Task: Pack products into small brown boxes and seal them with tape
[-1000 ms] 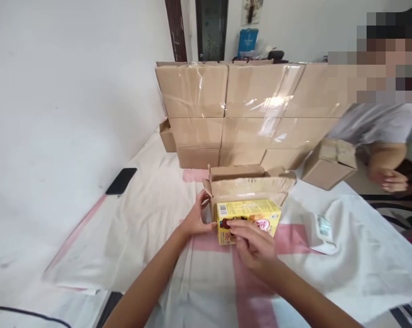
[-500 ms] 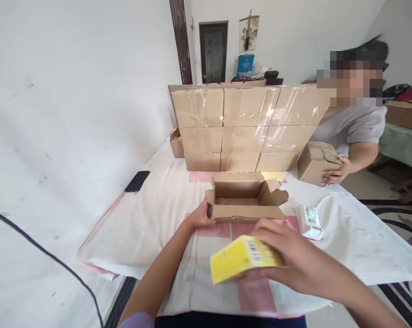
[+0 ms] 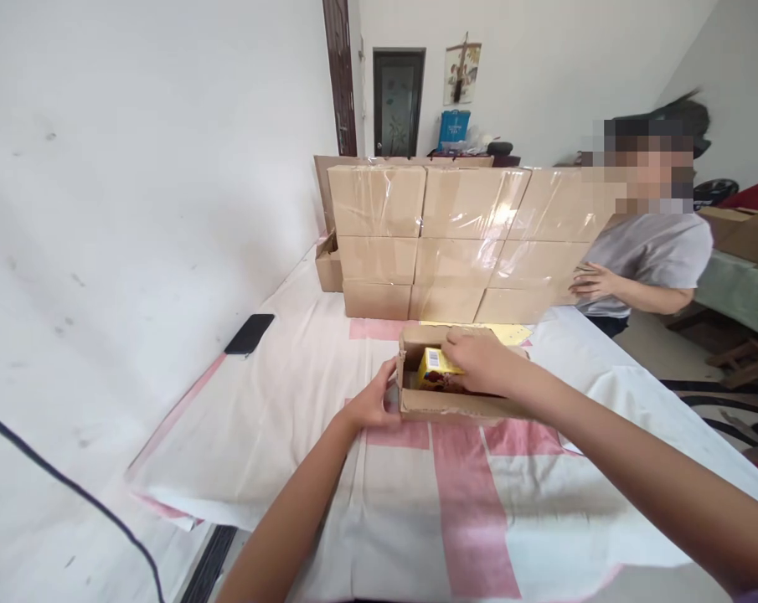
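An open cardboard box (image 3: 460, 408) stands on the cloth-covered table in front of me. My left hand (image 3: 375, 398) grips its left end, with the thumb low at the near corner. Inside the box is a small yellow carton (image 3: 440, 368) with a barcode label on it. My right hand (image 3: 476, 360) reaches down into the box and has its fingers round the right part of the carton, covering that part. The box's right end is hidden behind my right forearm.
Behind the box stands a wall of stacked cardboard boxes (image 3: 454, 260) in shiny clear film. A co-worker's hand (image 3: 594, 281) rests against its right side. A black phone (image 3: 250, 333) lies at the table's left, and a black cable (image 3: 70, 481) hangs near the white wall.
My right hand has carried the yellow carton from the table's near side into the open box. The co-worker's hand has left a brown box and now touches the stack.
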A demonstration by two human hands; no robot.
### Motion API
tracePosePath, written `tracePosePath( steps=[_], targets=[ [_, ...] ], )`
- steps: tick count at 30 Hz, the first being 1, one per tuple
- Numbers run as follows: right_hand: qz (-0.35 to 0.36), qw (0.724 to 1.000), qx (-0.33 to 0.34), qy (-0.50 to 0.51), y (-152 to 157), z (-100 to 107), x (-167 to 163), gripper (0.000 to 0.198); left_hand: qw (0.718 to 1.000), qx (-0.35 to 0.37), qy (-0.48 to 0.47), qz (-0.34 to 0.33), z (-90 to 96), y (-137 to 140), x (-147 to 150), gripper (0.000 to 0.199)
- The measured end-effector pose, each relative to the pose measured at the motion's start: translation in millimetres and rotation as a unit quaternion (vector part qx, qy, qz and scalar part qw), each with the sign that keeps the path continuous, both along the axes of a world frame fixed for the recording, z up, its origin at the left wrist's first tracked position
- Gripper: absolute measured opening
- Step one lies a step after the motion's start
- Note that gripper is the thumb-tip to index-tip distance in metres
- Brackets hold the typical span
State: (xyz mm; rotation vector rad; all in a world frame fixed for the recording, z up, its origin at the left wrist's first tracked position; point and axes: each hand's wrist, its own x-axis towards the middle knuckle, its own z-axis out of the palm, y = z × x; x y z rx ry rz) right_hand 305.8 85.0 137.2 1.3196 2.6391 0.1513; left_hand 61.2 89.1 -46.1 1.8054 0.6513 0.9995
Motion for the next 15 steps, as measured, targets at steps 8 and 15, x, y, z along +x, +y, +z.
tracePosePath(
  steps=[8,15],
  targets=[
    [-0.065,0.994,-0.062,-0.068,-10,-16,-33,0.044,0.999,0.001,0.038,-0.012,-5.5,2,-3,0.120],
    [-0.081,0.992,-0.069,-0.072,-10,-17,-37,0.055,0.998,0.005,0.066,-0.007,-5.1,3,-4,0.112]
  ],
)
